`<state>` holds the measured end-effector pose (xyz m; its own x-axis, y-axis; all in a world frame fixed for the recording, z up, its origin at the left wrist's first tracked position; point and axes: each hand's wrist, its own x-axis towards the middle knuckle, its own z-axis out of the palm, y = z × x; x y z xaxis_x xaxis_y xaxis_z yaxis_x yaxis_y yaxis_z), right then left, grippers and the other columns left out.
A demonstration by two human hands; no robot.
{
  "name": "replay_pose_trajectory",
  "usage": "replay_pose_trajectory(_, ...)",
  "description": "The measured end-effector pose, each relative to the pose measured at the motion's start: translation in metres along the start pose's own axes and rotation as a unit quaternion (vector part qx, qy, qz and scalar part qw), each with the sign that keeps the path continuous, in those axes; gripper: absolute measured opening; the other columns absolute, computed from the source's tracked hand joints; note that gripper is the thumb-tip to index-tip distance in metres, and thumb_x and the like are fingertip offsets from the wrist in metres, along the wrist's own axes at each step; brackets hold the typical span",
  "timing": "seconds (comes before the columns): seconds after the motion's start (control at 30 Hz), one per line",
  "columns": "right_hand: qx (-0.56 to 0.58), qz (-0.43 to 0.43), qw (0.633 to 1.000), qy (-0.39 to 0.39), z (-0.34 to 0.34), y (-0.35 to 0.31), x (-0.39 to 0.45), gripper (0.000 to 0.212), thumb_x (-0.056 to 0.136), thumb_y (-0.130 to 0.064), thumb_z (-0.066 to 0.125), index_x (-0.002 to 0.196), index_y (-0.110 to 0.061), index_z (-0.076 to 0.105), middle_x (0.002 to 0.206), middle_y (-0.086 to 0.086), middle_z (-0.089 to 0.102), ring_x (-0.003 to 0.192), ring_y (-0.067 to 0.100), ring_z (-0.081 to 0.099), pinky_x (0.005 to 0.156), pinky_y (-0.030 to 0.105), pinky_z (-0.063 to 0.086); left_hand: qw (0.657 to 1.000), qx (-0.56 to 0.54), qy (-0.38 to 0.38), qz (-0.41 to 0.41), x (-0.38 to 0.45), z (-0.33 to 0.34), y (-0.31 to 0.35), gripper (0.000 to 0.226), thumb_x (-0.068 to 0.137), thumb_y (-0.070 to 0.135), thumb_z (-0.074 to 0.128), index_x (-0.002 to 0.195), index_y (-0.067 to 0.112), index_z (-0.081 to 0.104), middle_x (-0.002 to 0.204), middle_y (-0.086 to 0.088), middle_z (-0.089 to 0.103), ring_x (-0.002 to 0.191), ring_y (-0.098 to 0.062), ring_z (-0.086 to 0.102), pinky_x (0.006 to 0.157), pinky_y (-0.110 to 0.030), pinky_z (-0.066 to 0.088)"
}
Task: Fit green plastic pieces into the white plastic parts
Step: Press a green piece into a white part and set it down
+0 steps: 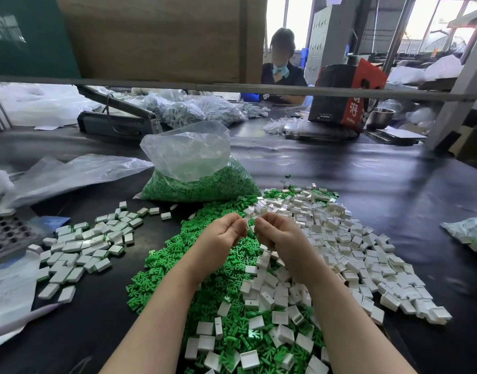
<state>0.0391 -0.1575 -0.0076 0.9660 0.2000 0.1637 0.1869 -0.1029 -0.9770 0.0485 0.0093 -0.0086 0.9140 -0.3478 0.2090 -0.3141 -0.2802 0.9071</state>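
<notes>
A small white plastic part (248, 217) sits pinched between the fingertips of the left hand (223, 233) and the right hand (276, 234), both curled tight — whether a green piece is in it, I cannot tell. Below spreads a heap of loose green plastic pieces (172, 265), too many to count, beside a heap of hollow white plastic shells (345, 247). Left lies a pile of assembled white-and-green blocks (83, 244). One clear plastic bag (194, 168) holds more green pieces on the black table (366, 168).
</notes>
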Motion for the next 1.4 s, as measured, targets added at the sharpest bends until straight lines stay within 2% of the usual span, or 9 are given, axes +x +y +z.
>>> replay_pose_trajectory(0.1, -0.008, -0.023, 1.0, 0.002, 0.001, -0.001, 0.0, 0.021, 0.099, -0.015, 0.054, 0.087, 0.001, 0.058, 0.062, -0.002, 0.043, 0.054, 0.007, 0.037, 0.054, 0.017, 0.034, 0.999, -0.049, -0.016, -0.006, 0.0, 0.001, 0.0, 0.03, 0.102, 0.029, 0.046, 0.075, 0.017, 0.05, 0.068, 0.003, 0.041, 0.067, -0.014, 0.038, 0.066, -0.032, 0.033)
replay_pose_trajectory(0.2, -0.015, -0.031, 0.999, 0.006, 0.001, -0.002, 0.0, 0.021, 0.099, -0.013, 0.054, 0.083, -0.001, 0.058, 0.062, -0.001, 0.044, 0.055, 0.008, 0.037, 0.054, 0.019, 0.034, 0.997, -0.071, -0.026, -0.003, 0.001, 0.002, -0.001, 0.031, 0.104, 0.023, 0.044, 0.073, 0.019, 0.048, 0.062, 0.016, 0.043, 0.06, -0.003, 0.039, 0.061, -0.015, 0.036)
replay_pose_trajectory(0.33, -0.033, -0.036, 0.999, -0.002, -0.001, -0.002, -0.001, 0.018, 0.098, -0.01, 0.054, 0.083, 0.001, 0.058, 0.066, 0.007, 0.043, 0.057, 0.011, 0.037, 0.055, 0.022, 0.034, 0.996, -0.078, -0.037, 0.003, 0.001, 0.001, -0.002, 0.035, 0.104, 0.017, 0.043, 0.071, 0.024, 0.051, 0.058, 0.021, 0.047, 0.056, 0.006, 0.043, 0.059, -0.006, 0.037)
replay_pose_trajectory(0.7, -0.079, -0.027, 0.996, 0.003, 0.0, 0.001, 0.001, 0.02, 0.097, -0.012, 0.056, 0.081, 0.001, 0.056, 0.062, 0.0, 0.042, 0.058, 0.011, 0.037, 0.056, 0.029, 0.032, 0.997, -0.055, -0.046, -0.005, -0.001, -0.002, -0.001, 0.031, 0.104, 0.02, 0.043, 0.073, 0.021, 0.048, 0.059, 0.021, 0.043, 0.057, 0.004, 0.04, 0.059, -0.008, 0.036)
replay_pose_trajectory(0.83, -0.097, -0.032, 0.995, -0.007, -0.001, 0.001, 0.0, 0.019, 0.096, -0.011, 0.058, 0.081, 0.001, 0.056, 0.063, 0.001, 0.042, 0.06, 0.014, 0.038, 0.058, 0.034, 0.032, 0.998, -0.025, -0.05, -0.008, -0.001, -0.003, -0.001, 0.029, 0.104, 0.022, 0.044, 0.075, 0.019, 0.047, 0.062, 0.018, 0.04, 0.061, -0.003, 0.038, 0.062, -0.018, 0.034)
replay_pose_trajectory(0.97, -0.1, -0.031, 0.994, -0.033, 0.0, 0.0, -0.001, 0.02, 0.096, -0.011, 0.058, 0.076, -0.009, 0.056, 0.062, -0.001, 0.042, 0.059, 0.013, 0.038, 0.057, 0.031, 0.033, 0.998, -0.007, -0.054, -0.014, -0.001, -0.005, -0.001, 0.027, 0.104, 0.019, 0.046, 0.077, 0.019, 0.051, 0.06, 0.02, 0.042, 0.061, -0.002, 0.04, 0.063, -0.018, 0.035)
replay_pose_trajectory(1.2, -0.073, -0.005, 0.996, -0.05, 0.0, 0.002, -0.002, 0.019, 0.097, -0.013, 0.057, 0.08, -0.008, 0.061, 0.063, 0.002, 0.046, 0.055, 0.01, 0.039, 0.053, 0.023, 0.034, 0.997, -0.002, -0.073, -0.025, -0.001, -0.008, 0.004, 0.025, 0.103, 0.02, 0.047, 0.079, 0.02, 0.055, 0.059, 0.022, 0.046, 0.06, 0.002, 0.043, 0.059, -0.011, 0.037)
replay_pose_trajectory(1.3, -0.08, -0.001, 0.996, -0.05, -0.001, 0.003, -0.002, 0.024, 0.097, -0.015, 0.058, 0.074, -0.013, 0.061, 0.06, 0.001, 0.045, 0.054, 0.011, 0.037, 0.053, 0.024, 0.032, 0.995, -0.013, -0.087, -0.035, -0.003, -0.009, 0.006, 0.024, 0.103, 0.02, 0.047, 0.081, 0.019, 0.056, 0.062, 0.023, 0.049, 0.063, 0.003, 0.047, 0.064, -0.011, 0.039)
replay_pose_trajectory(1.4, -0.083, 0.005, 0.995, -0.053, 0.0, 0.003, -0.003, 0.027, 0.098, -0.018, 0.057, 0.071, -0.015, 0.06, 0.054, -0.006, 0.043, 0.053, 0.011, 0.036, 0.051, 0.025, 0.03, 0.995, -0.017, -0.09, -0.04, -0.003, -0.009, 0.007, 0.022, 0.103, 0.02, 0.047, 0.084, 0.017, 0.057, 0.071, 0.013, 0.051, 0.072, -0.003, 0.049, 0.072, -0.017, 0.042)
